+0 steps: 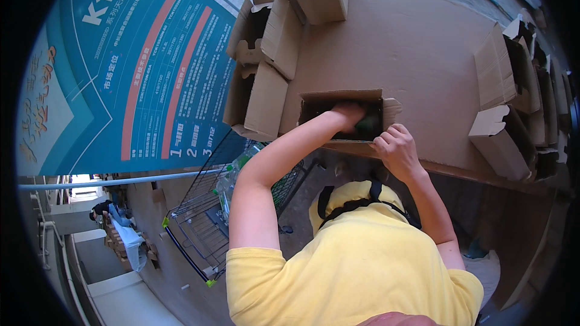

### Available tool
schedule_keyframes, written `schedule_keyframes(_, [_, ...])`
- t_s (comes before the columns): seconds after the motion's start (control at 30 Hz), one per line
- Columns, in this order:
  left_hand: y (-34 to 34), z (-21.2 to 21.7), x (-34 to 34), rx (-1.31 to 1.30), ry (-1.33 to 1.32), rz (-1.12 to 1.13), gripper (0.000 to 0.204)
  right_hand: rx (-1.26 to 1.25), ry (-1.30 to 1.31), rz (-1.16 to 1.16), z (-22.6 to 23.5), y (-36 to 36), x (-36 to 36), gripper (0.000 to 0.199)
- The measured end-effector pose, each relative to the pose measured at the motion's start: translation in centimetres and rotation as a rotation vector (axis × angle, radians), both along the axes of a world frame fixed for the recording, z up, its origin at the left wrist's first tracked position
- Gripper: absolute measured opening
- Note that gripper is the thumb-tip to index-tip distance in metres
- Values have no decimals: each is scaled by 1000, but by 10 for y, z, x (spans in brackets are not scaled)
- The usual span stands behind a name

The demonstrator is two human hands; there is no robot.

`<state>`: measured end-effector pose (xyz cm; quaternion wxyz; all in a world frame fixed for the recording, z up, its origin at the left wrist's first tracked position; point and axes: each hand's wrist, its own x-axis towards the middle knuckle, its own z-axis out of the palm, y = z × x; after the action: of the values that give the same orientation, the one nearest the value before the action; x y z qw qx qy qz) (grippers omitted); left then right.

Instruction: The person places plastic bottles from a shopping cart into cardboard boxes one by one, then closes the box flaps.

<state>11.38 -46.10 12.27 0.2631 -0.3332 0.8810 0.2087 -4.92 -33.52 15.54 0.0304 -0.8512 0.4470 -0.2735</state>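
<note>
An open cardboard box (341, 95) lies at the near edge of the brown board-topped table. My left hand (349, 115) reaches inside it, and the shadowed interior hides most of the fingers. Beside those fingers is something dark green (366, 123), too dim to make out; whether I grip it does not show. At the box's right side my right hand (394, 148) is closed, with thumb and fingers pinching the near right corner edge. A cardboard flap (392, 112) sticks out just above that hand.
Several open cardboard boxes stand at the table's left (267, 93) and right (492, 75) edges. A wire shopping cart (196, 229) with clear plastic bottles (225, 190) is below left. Behind it stands a large blue printed board (157, 72). Another person (107, 210) is far left.
</note>
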Motion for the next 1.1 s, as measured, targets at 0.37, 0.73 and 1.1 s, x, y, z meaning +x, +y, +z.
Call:
schedule_keyframes(0.37, [38, 99, 62, -99, 851, 229, 47, -15, -94, -46, 12, 7, -2, 15])
schedule_keyframes(0.73, [128, 35, 122, -322, 1137, 890, 52, 256, -435, -190, -10, 8, -5, 50])
schedule_keyframes(1.1, [80, 54, 106, -800, 927, 695, 75, 140, -323, -381, -31, -13, 22, 35])
